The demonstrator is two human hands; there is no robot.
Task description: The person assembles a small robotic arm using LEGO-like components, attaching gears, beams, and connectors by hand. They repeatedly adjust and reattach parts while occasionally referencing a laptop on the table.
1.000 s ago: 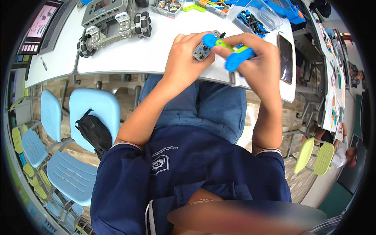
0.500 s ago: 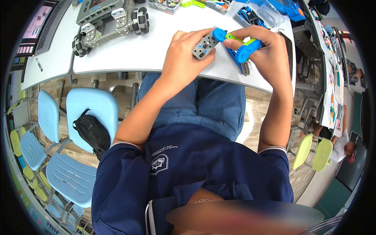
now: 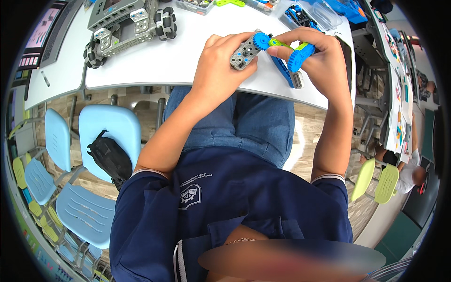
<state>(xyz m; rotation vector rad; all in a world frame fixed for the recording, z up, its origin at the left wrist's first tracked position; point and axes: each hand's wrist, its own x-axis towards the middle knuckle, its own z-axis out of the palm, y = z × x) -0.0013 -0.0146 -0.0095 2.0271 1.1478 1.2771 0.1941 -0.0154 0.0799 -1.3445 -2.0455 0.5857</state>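
Note:
My left hand [image 3: 217,66] is closed round a grey block with holes and small blue pegs, which looks like a robot-kit motor [image 3: 243,57]. A blue toothed gear [image 3: 261,41] sits at the block's upper right end. Pinched in my right hand [image 3: 320,56] is a lime-green and blue linkage piece that carries a second blue gear [image 3: 299,58]. The two held parts come close together between my hands; whether they are joined I cannot tell. Below the right fingers, a blue beam [image 3: 283,72] slants down to a light grey end piece [image 3: 297,80].
A grey robot chassis with dark wheels [image 3: 124,35] stands on the white table [image 3: 188,56] at the left. Along the far side are bins of parts [image 3: 300,18] and a lime-green beam [image 3: 230,2]. A laptop [image 3: 54,35] is far left. Blue chairs [image 3: 110,122] stand behind, one bearing a black bag [image 3: 110,157].
Both hands keep their grip and have shifted only slightly. The right-hand gear is turned a little and sits a bit further right.

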